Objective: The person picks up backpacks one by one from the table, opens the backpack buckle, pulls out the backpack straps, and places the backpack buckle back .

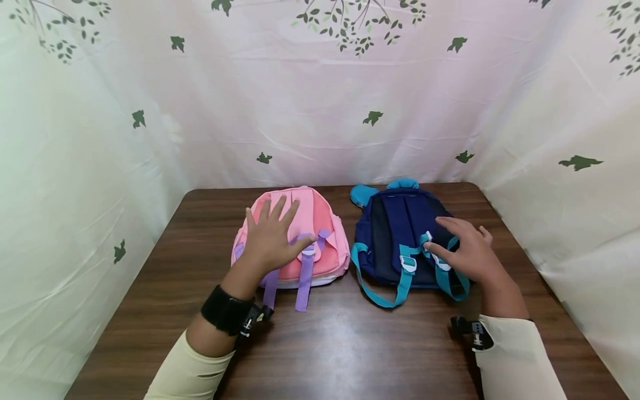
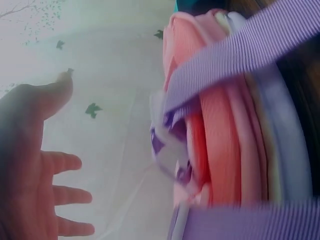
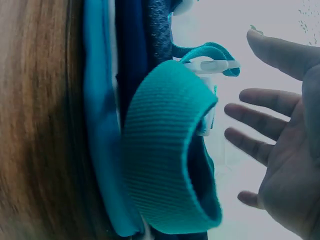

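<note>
- The pink bag (image 1: 331, 256) and blue bag (image 1: 391, 219) are laid flat, side by side, on the brown table (image 1: 340, 347); neither is lifted yet.
- The left hand (image 1: 270, 241) and right hand (image 1: 467, 253) are held above them, fingers apart; nothing is gripped.
- Ribbed purple straps (image 2: 240, 57) and looped, ribbed teal straps (image 3: 160, 150) are joined to the soft-looking, rounded bags.

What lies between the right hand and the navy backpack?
Nothing: the right wrist view shows a bare gap between the right hand and the teal strap of the navy backpack, with only pale backdrop behind.
</note>
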`<action>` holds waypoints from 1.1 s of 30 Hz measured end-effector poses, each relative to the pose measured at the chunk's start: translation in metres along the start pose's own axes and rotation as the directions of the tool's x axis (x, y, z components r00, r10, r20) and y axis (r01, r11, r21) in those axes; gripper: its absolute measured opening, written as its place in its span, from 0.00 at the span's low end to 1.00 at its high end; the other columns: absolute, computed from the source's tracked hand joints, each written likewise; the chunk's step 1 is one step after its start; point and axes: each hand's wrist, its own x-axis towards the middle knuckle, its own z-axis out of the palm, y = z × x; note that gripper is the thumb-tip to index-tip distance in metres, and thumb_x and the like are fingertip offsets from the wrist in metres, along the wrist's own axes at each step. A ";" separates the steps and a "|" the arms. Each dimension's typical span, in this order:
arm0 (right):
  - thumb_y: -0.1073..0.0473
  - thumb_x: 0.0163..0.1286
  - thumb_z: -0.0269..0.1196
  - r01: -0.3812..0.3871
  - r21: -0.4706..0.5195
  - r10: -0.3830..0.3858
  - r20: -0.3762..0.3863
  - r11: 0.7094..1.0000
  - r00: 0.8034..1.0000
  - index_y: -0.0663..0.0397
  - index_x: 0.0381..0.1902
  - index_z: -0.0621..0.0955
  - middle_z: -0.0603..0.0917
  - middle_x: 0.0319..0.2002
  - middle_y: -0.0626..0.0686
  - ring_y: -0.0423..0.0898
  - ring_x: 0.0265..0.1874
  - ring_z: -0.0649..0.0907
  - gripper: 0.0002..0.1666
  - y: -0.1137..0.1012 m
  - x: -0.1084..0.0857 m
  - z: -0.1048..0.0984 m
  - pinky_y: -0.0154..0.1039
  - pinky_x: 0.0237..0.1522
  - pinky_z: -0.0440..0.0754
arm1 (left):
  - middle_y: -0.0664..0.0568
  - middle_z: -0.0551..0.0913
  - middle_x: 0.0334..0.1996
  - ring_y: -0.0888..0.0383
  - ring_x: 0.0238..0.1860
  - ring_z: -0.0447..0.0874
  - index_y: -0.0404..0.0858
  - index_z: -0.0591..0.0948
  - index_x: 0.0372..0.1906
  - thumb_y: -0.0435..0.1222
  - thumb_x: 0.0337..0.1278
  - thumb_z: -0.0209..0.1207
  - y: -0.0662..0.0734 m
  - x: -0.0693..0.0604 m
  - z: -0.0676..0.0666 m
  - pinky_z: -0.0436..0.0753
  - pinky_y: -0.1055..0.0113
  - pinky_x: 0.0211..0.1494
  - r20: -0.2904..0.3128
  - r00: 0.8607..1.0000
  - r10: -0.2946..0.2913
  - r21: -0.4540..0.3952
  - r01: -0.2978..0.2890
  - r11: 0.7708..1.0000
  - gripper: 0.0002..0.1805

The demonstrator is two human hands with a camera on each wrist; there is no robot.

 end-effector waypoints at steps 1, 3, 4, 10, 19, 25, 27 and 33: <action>0.42 0.74 0.74 0.010 0.012 -0.010 -0.015 1.000 1.000 0.63 0.78 0.73 0.72 0.77 0.74 0.77 0.76 0.67 0.46 0.000 -0.001 0.001 0.88 0.71 0.48 | 0.44 0.53 0.90 0.31 0.90 0.45 0.54 0.55 0.90 0.77 0.67 0.48 0.004 0.002 0.001 0.40 0.17 0.83 0.005 1.000 0.002 -0.019 -0.002 1.000 0.55; 0.45 0.74 0.74 0.025 0.030 -0.024 -0.037 0.999 0.999 0.63 0.78 0.74 0.74 0.76 0.74 0.77 0.76 0.69 0.44 0.000 -0.003 0.003 0.87 0.69 0.53 | 0.45 0.55 0.90 0.32 0.90 0.48 0.54 0.56 0.90 0.77 0.67 0.48 0.011 0.006 0.004 0.43 0.18 0.83 0.011 1.000 0.007 -0.042 -0.006 0.999 0.54; 0.45 0.74 0.74 0.028 0.037 -0.027 -0.045 0.999 0.999 0.63 0.77 0.74 0.74 0.75 0.74 0.77 0.76 0.69 0.44 0.000 -0.003 0.003 0.86 0.68 0.55 | 0.46 0.56 0.90 0.33 0.89 0.49 0.55 0.56 0.90 0.77 0.67 0.48 0.015 0.008 0.006 0.44 0.18 0.83 0.012 1.000 0.011 -0.057 -0.010 0.998 0.54; 0.46 0.75 0.73 0.001 0.076 0.002 -0.037 0.997 0.999 0.61 0.77 0.75 0.75 0.75 0.74 0.78 0.77 0.68 0.42 0.003 -0.007 0.007 0.87 0.72 0.58 | 0.46 0.65 0.86 0.36 0.86 0.61 0.56 0.62 0.88 0.75 0.69 0.50 0.040 0.021 0.017 0.54 0.21 0.83 -0.032 0.996 0.083 -0.088 -0.085 0.992 0.50; 0.46 0.75 0.73 -0.016 0.110 0.023 -0.055 0.994 0.998 0.62 0.76 0.76 0.79 0.72 0.70 0.76 0.77 0.69 0.41 0.004 -0.007 0.012 0.86 0.72 0.61 | 0.48 0.72 0.81 0.40 0.81 0.68 0.56 0.65 0.86 0.71 0.73 0.55 0.084 0.037 0.032 0.63 0.29 0.83 -0.049 0.979 0.200 -0.132 -0.205 0.970 0.45; 0.46 0.75 0.73 -0.014 0.079 0.020 -0.082 0.997 0.996 0.61 0.72 0.79 0.79 0.71 0.71 0.76 0.75 0.71 0.37 0.005 -0.009 0.014 0.85 0.70 0.66 | 0.52 0.73 0.80 0.45 0.80 0.70 0.57 0.67 0.85 0.70 0.75 0.54 0.113 0.048 0.038 0.70 0.35 0.81 -0.019 0.967 0.254 -0.087 -0.254 0.963 0.42; 0.46 0.75 0.74 -0.010 0.073 0.017 -0.091 0.997 0.996 0.61 0.71 0.79 0.79 0.71 0.72 0.76 0.75 0.72 0.36 0.006 -0.009 0.014 0.85 0.71 0.64 | 0.53 0.73 0.81 0.46 0.81 0.70 0.58 0.67 0.85 0.69 0.75 0.53 0.121 0.051 0.040 0.70 0.36 0.82 -0.008 0.964 0.267 -0.077 -0.267 0.961 0.41; 0.47 0.74 0.74 -0.006 0.056 0.012 -0.100 0.998 0.995 0.61 0.69 0.81 0.80 0.70 0.73 0.76 0.73 0.72 0.34 0.008 -0.009 0.016 0.84 0.70 0.58 | 0.52 0.74 0.80 0.44 0.81 0.71 0.59 0.70 0.83 0.69 0.76 0.52 0.141 0.060 0.050 0.72 0.36 0.79 -0.001 0.952 0.305 -0.080 -0.304 0.949 0.39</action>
